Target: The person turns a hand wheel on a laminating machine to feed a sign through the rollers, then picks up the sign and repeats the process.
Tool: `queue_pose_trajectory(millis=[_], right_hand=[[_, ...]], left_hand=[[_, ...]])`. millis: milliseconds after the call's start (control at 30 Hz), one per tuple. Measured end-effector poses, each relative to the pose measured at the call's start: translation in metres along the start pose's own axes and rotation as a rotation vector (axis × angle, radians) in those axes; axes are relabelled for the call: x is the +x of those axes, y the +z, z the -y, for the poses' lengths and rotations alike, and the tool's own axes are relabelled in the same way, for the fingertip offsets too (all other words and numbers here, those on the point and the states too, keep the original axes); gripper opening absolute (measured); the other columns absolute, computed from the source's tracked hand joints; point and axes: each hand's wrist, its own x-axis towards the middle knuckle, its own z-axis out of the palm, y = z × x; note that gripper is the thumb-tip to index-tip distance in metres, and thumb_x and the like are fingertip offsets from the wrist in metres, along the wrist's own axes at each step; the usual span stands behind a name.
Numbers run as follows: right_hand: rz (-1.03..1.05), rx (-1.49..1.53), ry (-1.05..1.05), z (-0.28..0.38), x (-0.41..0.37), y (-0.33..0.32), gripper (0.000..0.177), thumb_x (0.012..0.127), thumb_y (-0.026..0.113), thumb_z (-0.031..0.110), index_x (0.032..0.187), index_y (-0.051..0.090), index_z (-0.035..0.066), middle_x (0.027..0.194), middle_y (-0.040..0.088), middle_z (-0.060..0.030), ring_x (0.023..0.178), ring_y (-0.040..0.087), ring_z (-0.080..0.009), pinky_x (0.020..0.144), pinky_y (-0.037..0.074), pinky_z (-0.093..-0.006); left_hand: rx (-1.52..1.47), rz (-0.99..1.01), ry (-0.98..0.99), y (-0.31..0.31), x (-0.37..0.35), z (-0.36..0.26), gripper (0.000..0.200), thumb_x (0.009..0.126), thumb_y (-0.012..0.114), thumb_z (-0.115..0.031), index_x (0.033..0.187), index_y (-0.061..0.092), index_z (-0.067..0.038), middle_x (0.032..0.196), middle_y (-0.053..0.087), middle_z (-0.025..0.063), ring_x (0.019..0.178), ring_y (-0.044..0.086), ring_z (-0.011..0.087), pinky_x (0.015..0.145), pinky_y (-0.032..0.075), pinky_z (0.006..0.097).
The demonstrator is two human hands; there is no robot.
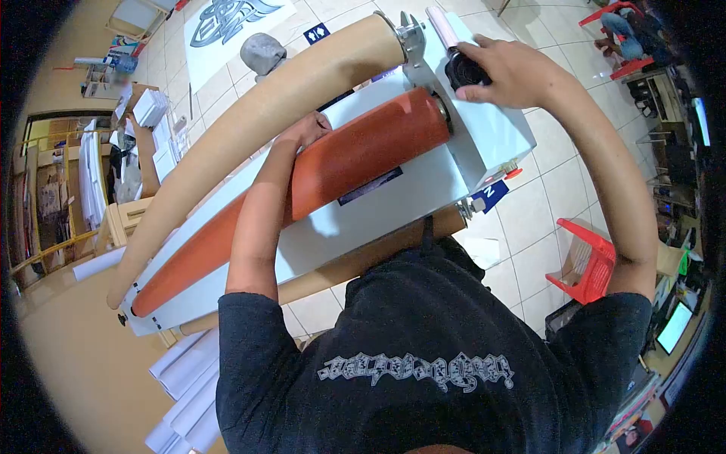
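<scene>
A long white machine (378,219) with an orange-red roller (370,144) lies across the view, and a brown paper-covered roll (302,83) runs along its far side. My left hand (306,130) reaches over the orange roller and rests at its far edge, its fingers curled; what they hold, if anything, is hidden. My right hand (510,72) lies over a black round object (465,70) on the machine's right end, thumb and fingers apart around it. Beyond that object is a pale small roll (441,26).
A red emergency button (513,173) sticks out at the machine's right end. A red plastic stool (586,261) stands at the right. White rolls (189,393) lie at the lower left. Someone in a grey cap (262,54) is beyond the machine; another person (622,34) sits at the upper right.
</scene>
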Motion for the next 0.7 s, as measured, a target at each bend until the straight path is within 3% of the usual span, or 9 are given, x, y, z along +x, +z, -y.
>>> queue_pose_trajectory(millis=[133, 200, 233, 333, 467, 533, 633, 667, 700], right_hand=[[0.211, 0.098, 0.060, -0.001, 0.006, -0.012, 0.059, 0.080, 0.069, 0.043, 0.120, 0.057, 0.002, 0.109, 0.062, -0.0239, 0.098, 0.064, -0.0362, 0.085, 0.050, -0.0446], [0.105, 0.168, -0.184, -0.013, 0.008, -0.005, 0.053, 0.074, 0.076, 0.026, 0.120, 0.058, 0.006, 0.118, 0.060, -0.0198, 0.101, 0.063, -0.0344, 0.086, 0.050, -0.0429], [0.104, 0.166, -0.185, -0.008, 0.007, -0.010, 0.053, 0.074, 0.076, 0.026, 0.120, 0.058, 0.006, 0.118, 0.060, -0.0198, 0.101, 0.063, -0.0344, 0.086, 0.050, -0.0429], [0.071, -0.036, -0.394, 0.002, 0.008, -0.012, 0.065, 0.063, 0.073, -0.005, 0.123, 0.058, 0.015, 0.129, 0.055, -0.0105, 0.102, 0.062, -0.0340, 0.090, 0.050, -0.0414], [0.041, 0.042, -0.427, 0.000, 0.002, -0.011, 0.065, 0.065, 0.075, -0.001, 0.125, 0.055, 0.011, 0.123, 0.058, -0.0124, 0.101, 0.062, -0.0351, 0.090, 0.050, -0.0423], [0.077, 0.121, 0.086, 0.015, 0.002, -0.013, 0.065, 0.065, 0.078, 0.005, 0.125, 0.053, 0.006, 0.122, 0.058, -0.0150, 0.101, 0.061, -0.0370, 0.089, 0.050, -0.0437], [0.277, 0.035, 0.045, 0.010, 0.015, -0.016, 0.063, 0.066, 0.079, 0.010, 0.123, 0.052, 0.002, 0.122, 0.058, -0.0171, 0.099, 0.061, -0.0395, 0.087, 0.051, -0.0452], [0.195, 0.142, -0.109, 0.007, 0.010, -0.018, 0.063, 0.064, 0.081, 0.010, 0.121, 0.053, 0.004, 0.126, 0.056, -0.0151, 0.105, 0.059, -0.0385, 0.091, 0.049, -0.0443], [0.196, 0.141, -0.121, 0.002, 0.010, -0.014, 0.063, 0.064, 0.081, 0.010, 0.121, 0.053, 0.004, 0.126, 0.056, -0.0151, 0.105, 0.059, -0.0385, 0.091, 0.049, -0.0443]], left_hand=[[-0.005, -0.016, 0.035, 0.003, 0.001, 0.007, 0.012, 0.072, 0.070, -0.015, 0.081, 0.074, -0.007, 0.081, 0.070, 0.0100, 0.076, 0.065, 0.0200, 0.072, 0.051, 0.0320], [-0.007, -0.003, 0.036, 0.003, 0.003, 0.010, 0.012, 0.073, 0.070, -0.015, 0.082, 0.075, -0.007, 0.082, 0.071, 0.0098, 0.077, 0.065, 0.0198, 0.073, 0.051, 0.0319], [-0.010, 0.010, 0.032, 0.002, 0.003, 0.009, 0.013, 0.073, 0.070, -0.015, 0.082, 0.075, -0.008, 0.084, 0.071, 0.0096, 0.077, 0.065, 0.0196, 0.073, 0.051, 0.0317], [0.031, 0.030, 0.043, -0.001, 0.001, 0.006, 0.014, 0.075, 0.070, -0.019, 0.083, 0.075, -0.008, 0.085, 0.072, 0.0095, 0.078, 0.065, 0.0190, 0.073, 0.051, 0.0319], [0.017, 0.034, 0.000, -0.007, -0.006, -0.006, 0.016, 0.079, 0.070, -0.022, 0.085, 0.074, -0.008, 0.085, 0.071, 0.0087, 0.079, 0.065, 0.0190, 0.075, 0.051, 0.0320], [-0.026, 0.081, -0.077, -0.011, -0.013, -0.011, 0.020, 0.082, 0.069, -0.026, 0.089, 0.074, -0.009, 0.089, 0.072, 0.0075, 0.082, 0.065, 0.0201, 0.078, 0.051, 0.0326], [-0.092, 0.127, -0.047, -0.009, -0.017, 0.003, 0.026, 0.086, 0.065, -0.033, 0.096, 0.074, -0.011, 0.097, 0.071, 0.0075, 0.089, 0.064, 0.0193, 0.085, 0.049, 0.0333], [-0.097, 0.122, -0.057, -0.010, -0.022, 0.004, 0.026, 0.086, 0.065, -0.033, 0.096, 0.074, -0.011, 0.097, 0.071, 0.0075, 0.089, 0.064, 0.0193, 0.085, 0.049, 0.0333], [-0.080, 0.146, -0.120, -0.012, -0.026, 0.004, 0.030, 0.087, 0.062, -0.037, 0.102, 0.072, -0.013, 0.103, 0.070, 0.0083, 0.095, 0.063, 0.0195, 0.089, 0.047, 0.0337]])
